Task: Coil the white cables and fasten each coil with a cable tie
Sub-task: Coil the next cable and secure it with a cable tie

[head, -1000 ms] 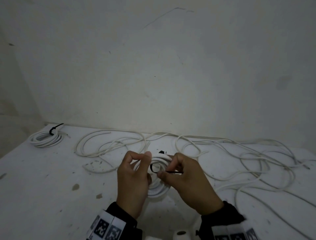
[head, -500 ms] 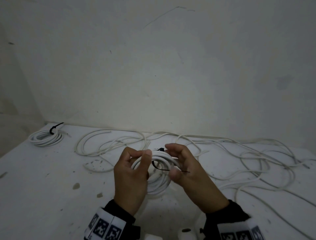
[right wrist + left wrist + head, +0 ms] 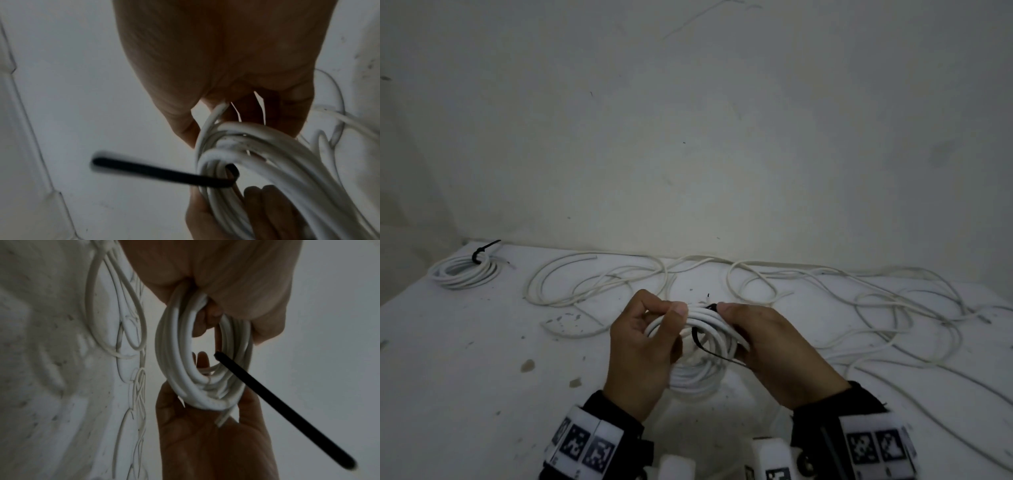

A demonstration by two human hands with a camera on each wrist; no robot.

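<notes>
Only our head view shows tied coil far left; wrist views show black tie looped through coil, which we grip between left hand and right hand.

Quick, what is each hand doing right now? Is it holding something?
Left hand: fingers curled round the white cable coil, gripping it.
Right hand: also gripping the coil, at the spot where the black cable tie loops through it.

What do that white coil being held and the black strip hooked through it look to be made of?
White coil: likely a plastic-sheathed cable, smooth and matte, bending into even round loops. Black strip: probably a nylon cable tie, thin, flat and springy, jutting out straight past the bend.
</notes>
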